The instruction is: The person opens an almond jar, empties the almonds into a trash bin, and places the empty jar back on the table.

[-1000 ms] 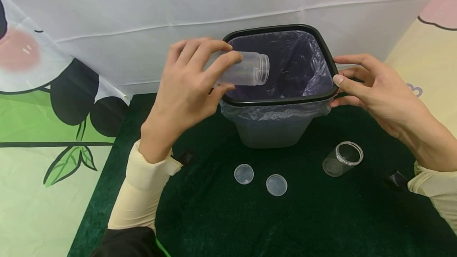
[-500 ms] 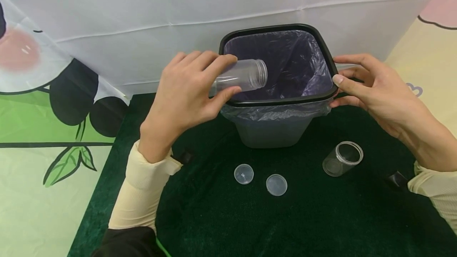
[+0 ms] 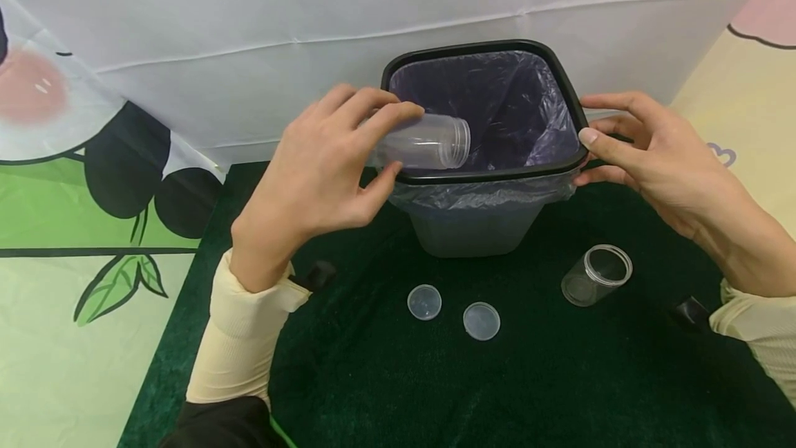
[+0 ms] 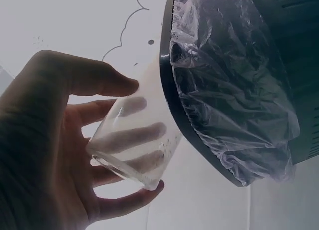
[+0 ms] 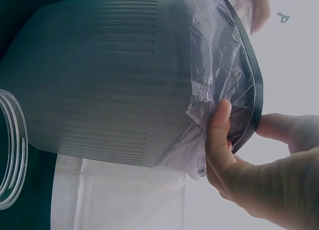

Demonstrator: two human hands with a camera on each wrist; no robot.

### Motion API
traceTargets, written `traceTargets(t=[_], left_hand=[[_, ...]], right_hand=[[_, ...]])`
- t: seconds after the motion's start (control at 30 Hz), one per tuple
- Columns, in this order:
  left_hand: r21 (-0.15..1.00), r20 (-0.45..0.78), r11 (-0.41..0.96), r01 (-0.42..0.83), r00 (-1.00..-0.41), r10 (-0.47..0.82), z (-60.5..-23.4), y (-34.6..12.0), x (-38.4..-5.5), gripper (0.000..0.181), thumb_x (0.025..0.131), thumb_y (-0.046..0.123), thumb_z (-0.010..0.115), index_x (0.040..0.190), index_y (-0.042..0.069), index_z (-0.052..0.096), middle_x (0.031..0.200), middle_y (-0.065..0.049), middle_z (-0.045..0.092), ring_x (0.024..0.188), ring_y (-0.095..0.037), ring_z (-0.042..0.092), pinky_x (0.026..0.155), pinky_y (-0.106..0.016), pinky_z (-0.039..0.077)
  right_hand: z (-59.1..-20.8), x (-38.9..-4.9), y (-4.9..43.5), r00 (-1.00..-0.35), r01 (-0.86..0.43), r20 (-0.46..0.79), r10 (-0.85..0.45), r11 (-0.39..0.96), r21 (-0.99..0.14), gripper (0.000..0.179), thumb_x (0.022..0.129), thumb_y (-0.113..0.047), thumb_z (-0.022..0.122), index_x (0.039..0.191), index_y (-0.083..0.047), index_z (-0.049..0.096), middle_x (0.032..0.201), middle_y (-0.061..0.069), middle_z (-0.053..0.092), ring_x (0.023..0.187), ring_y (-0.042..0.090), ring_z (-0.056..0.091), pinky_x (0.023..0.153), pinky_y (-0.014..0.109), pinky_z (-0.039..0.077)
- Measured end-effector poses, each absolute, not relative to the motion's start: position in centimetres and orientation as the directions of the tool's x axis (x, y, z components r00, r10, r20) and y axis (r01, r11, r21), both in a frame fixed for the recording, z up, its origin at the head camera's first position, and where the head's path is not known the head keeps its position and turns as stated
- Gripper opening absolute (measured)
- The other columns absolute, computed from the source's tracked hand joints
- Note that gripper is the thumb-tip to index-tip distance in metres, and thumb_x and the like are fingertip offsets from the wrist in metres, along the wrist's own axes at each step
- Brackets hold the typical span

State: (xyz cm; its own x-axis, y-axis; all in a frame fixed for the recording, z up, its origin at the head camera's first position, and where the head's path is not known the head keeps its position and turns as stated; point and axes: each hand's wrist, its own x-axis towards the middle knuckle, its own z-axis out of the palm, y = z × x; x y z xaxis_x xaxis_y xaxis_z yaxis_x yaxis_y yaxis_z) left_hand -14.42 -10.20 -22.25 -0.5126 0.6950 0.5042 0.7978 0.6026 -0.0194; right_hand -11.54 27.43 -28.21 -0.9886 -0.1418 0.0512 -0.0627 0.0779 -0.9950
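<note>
My left hand (image 3: 329,157) holds a clear plastic jar (image 3: 425,142) on its side, thumb and fingers around its body. The jar's uncapped mouth points right, over the opening of a grey trash can (image 3: 475,230) with a black rim (image 3: 485,178). In the left wrist view small specks show inside the jar (image 4: 134,135) near its base. My right hand (image 3: 659,151) grips the can's right rim, thumb on top and fingers against the outside. A thin translucent trash bag (image 3: 547,191) lines the can and folds over its outside.
Two clear round lids (image 3: 425,303) lie on the dark green cloth (image 3: 373,379) in front of the can. A second clear jar (image 3: 597,275), uncapped, stands to their right. Behind the can hangs a white printed sheet (image 3: 249,12).
My left hand has lowered slightly with the jar, its fingers shifting around it and the jar turning in them. My right hand stays on the rim.
</note>
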Motion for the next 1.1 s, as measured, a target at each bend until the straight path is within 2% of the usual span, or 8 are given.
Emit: traceTargets(t=[0.17,0.33,0.47,0.57,0.7,0.9,1.03,1.1], left_hand=[[-0.072,0.521,0.579,0.812,-0.464,0.716,-22.3,-10.0,-14.6,0.048,0.090,0.014,0.069,0.138,0.014,0.065,0.137,-0.013,0.064,0.126,-0.035,0.053,0.104,-0.054,0.049],[-0.164,0.525,0.538,0.827,-0.389,0.757,-22.3,-9.6,-14.7,0.041,0.092,0.002,0.062,0.131,0.012,0.069,0.138,-0.014,0.063,0.132,-0.039,0.048,0.113,-0.057,0.041],[-0.224,0.511,0.490,0.842,-0.327,0.795,-22.2,-9.3,-14.8,0.044,0.090,-0.011,0.054,0.125,0.010,0.071,0.135,-0.013,0.065,0.133,-0.038,0.048,0.122,-0.053,0.035],[-0.240,0.494,0.473,0.848,-0.312,0.811,-22.2,-9.1,-14.8,0.046,0.087,-0.016,0.056,0.123,0.009,0.071,0.135,-0.013,0.066,0.135,-0.038,0.048,0.127,-0.049,0.030],[-0.264,0.510,0.456,0.850,-0.278,0.814,-22.3,-9.0,-15.0,0.042,0.089,-0.014,0.062,0.123,0.008,0.070,0.136,-0.014,0.066,0.135,-0.037,0.049,0.131,-0.047,0.025],[-0.306,0.513,0.391,0.868,-0.195,0.836,-22.6,-8.8,-14.9,0.030,0.094,-0.008,0.065,0.119,0.007,0.074,0.132,-0.013,0.070,0.131,-0.036,0.053,0.131,-0.045,0.027],[-0.327,0.525,0.407,0.853,-0.194,0.829,-22.6,-8.7,-14.9,0.028,0.097,-0.007,0.062,0.117,0.007,0.076,0.131,-0.012,0.070,0.131,-0.036,0.054,0.131,-0.044,0.027],[-0.314,0.532,0.423,0.850,-0.212,0.820,-22.6,-8.7,-15.0,0.029,0.097,-0.008,0.062,0.117,0.008,0.076,0.131,-0.013,0.070,0.132,-0.036,0.053,0.131,-0.044,0.027]], right_hand=[[-28.2,-11.6,27.5,-0.986,-0.064,0.060,-0.156,0.025,-0.998,0.052,0.103,-0.004,0.061,0.151,-0.013,0.044,0.124,0.011,0.056,0.095,0.021,0.068,0.075,0.029,0.063],[-28.2,-11.6,27.6,-0.985,-0.063,0.061,-0.159,0.009,-0.998,0.052,0.103,-0.003,0.061,0.151,-0.013,0.044,0.124,0.011,0.056,0.095,0.022,0.068,0.075,0.030,0.063],[-28.3,-11.6,27.5,-0.986,-0.064,0.060,-0.156,0.020,-0.998,0.053,0.103,-0.003,0.061,0.151,-0.013,0.044,0.124,0.011,0.056,0.096,0.022,0.068,0.075,0.029,0.063],[-28.3,-11.6,27.5,-0.986,-0.064,0.058,-0.154,0.030,-0.998,0.052,0.103,-0.004,0.062,0.151,-0.014,0.044,0.124,0.011,0.056,0.096,0.021,0.069,0.075,0.029,0.063],[-28.4,-11.6,27.5,-0.987,-0.065,0.059,-0.152,0.036,-0.997,0.052,0.103,-0.005,0.062,0.151,-0.014,0.044,0.124,0.010,0.056,0.096,0.021,0.068,0.075,0.029,0.063],[-28.5,-11.6,27.5,-0.986,-0.068,0.063,-0.156,0.029,-0.997,0.052,0.103,-0.005,0.061,0.151,-0.014,0.044,0.123,0.010,0.057,0.096,0.021,0.068,0.075,0.029,0.063],[-28.5,-11.6,27.5,-0.986,-0.065,0.061,-0.155,0.022,-0.998,0.051,0.103,-0.005,0.061,0.151,-0.014,0.044,0.123,0.010,0.057,0.096,0.021,0.068,0.075,0.029,0.063],[-28.5,-11.6,27.5,-0.986,-0.066,0.061,-0.153,0.024,-0.998,0.052,0.103,-0.005,0.061,0.151,-0.014,0.044,0.124,0.010,0.057,0.096,0.021,0.068,0.075,0.029,0.063]])
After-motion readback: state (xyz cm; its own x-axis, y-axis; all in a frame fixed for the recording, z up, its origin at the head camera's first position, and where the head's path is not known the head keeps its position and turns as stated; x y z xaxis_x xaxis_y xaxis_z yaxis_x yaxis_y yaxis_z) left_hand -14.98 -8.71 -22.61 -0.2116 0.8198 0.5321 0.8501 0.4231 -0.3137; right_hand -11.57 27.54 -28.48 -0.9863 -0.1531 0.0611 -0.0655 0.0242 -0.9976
